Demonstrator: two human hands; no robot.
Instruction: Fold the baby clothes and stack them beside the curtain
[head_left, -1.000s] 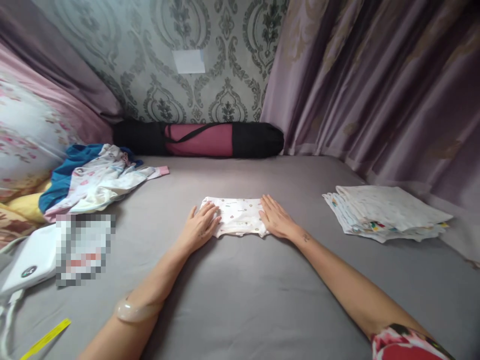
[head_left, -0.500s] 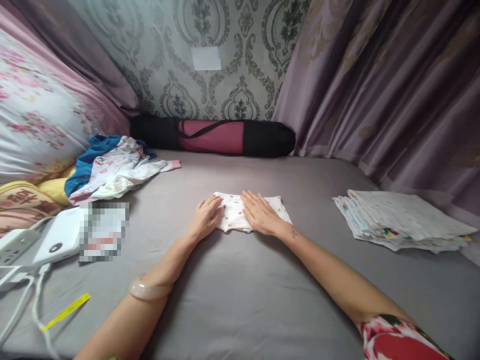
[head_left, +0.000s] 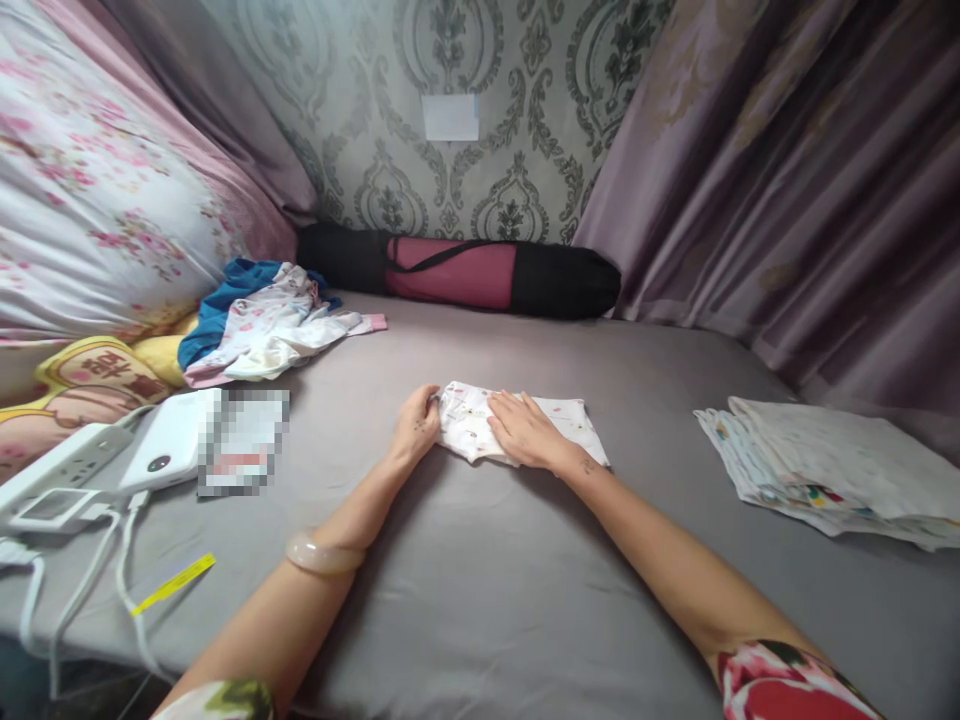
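We see the left hand [head_left: 415, 427] with its fingers curled together around the left edge of a small folded garment [head_left: 555, 425], pinching that edge and lifting it slightly off the sheet. The right hand [head_left: 527, 433] lies flat on the middle of the same cloth, palm down, fingers spread a little apart and pressing it to the bed.

The garment is white with tiny scattered prints in pink and brown. It is folded into a low, wide rectangle, crumpled and raised at the end at 9 o'clock, smooth and flat at the end at 3 o'clock. It lies on the grey bedsheet [head_left: 525, 600], about the middle of our view.

A pale bangle [head_left: 322, 555] circles the left wrist, and a floral sleeve [head_left: 787, 685] covers the right upper arm.

Farther out, at 3 o'clock from the garment and well apart from it, we find a stack of folded white cloths [head_left: 825, 465]. At 10 o'clock sits a loose heap of clothes [head_left: 262, 320], white and blue. At 12 o'clock, against the patterned wall, lies a rolled mat in a black bag [head_left: 465, 272]. At 9 o'clock rest a white power bank [head_left: 165, 455] and a power strip [head_left: 60, 470].
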